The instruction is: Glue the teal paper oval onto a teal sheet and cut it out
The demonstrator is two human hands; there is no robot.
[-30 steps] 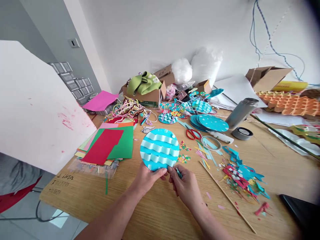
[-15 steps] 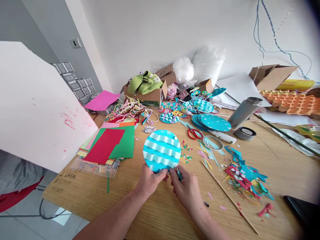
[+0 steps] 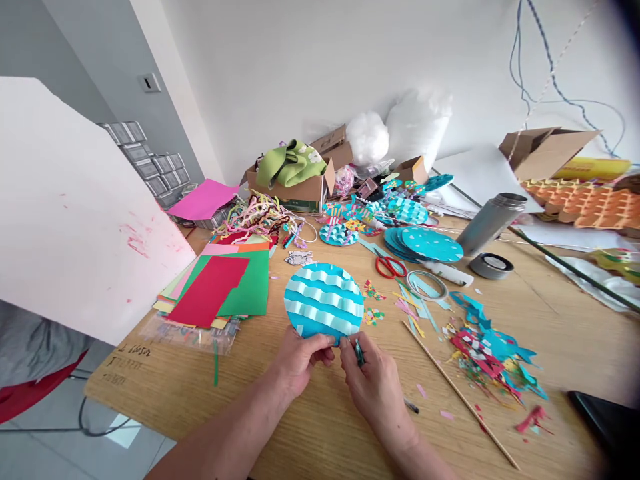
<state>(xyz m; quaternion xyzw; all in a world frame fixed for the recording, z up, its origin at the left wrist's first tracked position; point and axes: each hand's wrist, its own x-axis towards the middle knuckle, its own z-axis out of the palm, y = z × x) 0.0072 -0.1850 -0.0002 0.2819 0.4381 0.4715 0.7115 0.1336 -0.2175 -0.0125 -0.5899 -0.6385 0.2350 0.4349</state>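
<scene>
- Head view: the left hand (image 3: 300, 360) pinches the near edge of the blue paper disc (image 3: 324, 301), at the middle of the bench (image 3: 320, 433).
- The right hand (image 3: 374, 381), at 5 o'clock of the disc, is curled around a small teal tool (image 3: 358, 351), with its fingertips at that same edge.
- Coloured paper sheets (image 3: 225, 287) lie at 9 o'clock of the disc, red scissors (image 3: 390, 267) at 2 o'clock.

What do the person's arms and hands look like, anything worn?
The left forearm and right forearm are bare to the picture's edge, no sleeves showing. The left hand and right hand wear no gloves; no ring, watch or bracelet is visible.
</scene>
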